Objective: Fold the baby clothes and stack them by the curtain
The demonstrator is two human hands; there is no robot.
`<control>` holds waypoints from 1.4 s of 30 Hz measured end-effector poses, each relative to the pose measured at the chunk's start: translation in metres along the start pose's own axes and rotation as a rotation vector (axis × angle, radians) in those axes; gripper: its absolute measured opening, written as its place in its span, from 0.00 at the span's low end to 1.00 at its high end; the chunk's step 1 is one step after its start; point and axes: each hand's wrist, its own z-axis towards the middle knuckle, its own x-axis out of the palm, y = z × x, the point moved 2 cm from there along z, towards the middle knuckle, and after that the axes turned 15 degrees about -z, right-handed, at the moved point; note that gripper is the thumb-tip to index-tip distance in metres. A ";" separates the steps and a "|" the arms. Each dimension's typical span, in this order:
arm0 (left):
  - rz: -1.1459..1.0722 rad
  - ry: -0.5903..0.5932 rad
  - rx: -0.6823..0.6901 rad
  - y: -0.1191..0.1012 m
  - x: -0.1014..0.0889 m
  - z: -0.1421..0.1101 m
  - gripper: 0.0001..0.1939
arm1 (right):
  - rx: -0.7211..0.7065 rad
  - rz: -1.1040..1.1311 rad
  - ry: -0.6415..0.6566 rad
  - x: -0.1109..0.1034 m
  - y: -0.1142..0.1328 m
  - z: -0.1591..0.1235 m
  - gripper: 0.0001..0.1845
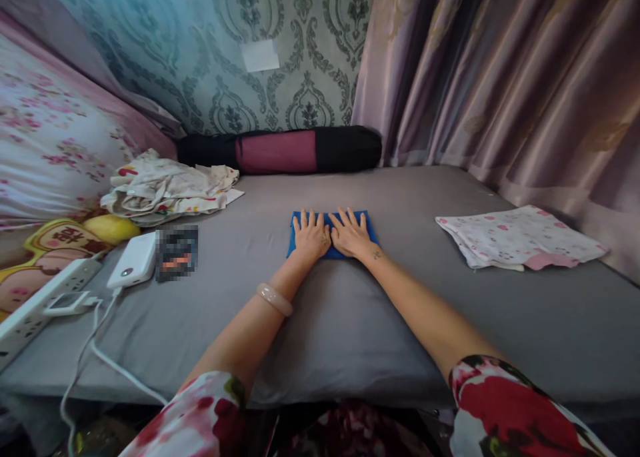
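Step in hand, by judgement: pressing or smoothing. Left hand (313,237): flat, palm down, fingers spread, on the left half of the blue folded piece (373,229). Right hand (351,236): likewise flat and spread, on the right half, thumbs close together at the middle. Neither hand is closed on anything; both bear down from above. The piece lies directly under the palms on the grey cover (340,337), its outer margins showing past the hands on both sides. A further fold or lift from this posture would call for one hand to ease off and get its fingertips under an edge, with the other holding the layers down.

Edges and room. Far left of the grip: power strip (55,297), with white power bank (134,258) and a pixelated item (177,252) closer in. Left and beyond the hands: crumpled printed cloth (165,184). Straight beyond: dark bolster (277,152), well apart. Right of the grip: folded printed cloth (520,237), with the curtain (475,77) behind it. The grey cover shows on each side of the hands, giving sideways room. Its near edge runs below the forearms.
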 end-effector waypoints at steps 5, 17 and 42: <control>0.013 0.024 0.055 0.012 0.007 -0.001 0.30 | -0.020 -0.002 0.011 0.006 -0.001 -0.002 0.29; -0.051 0.169 -0.027 0.014 0.012 0.003 0.31 | -0.003 0.006 0.112 0.006 -0.001 0.000 0.29; -0.080 0.074 -0.171 0.043 -0.007 0.010 0.36 | 0.196 0.060 0.147 0.017 -0.040 0.004 0.36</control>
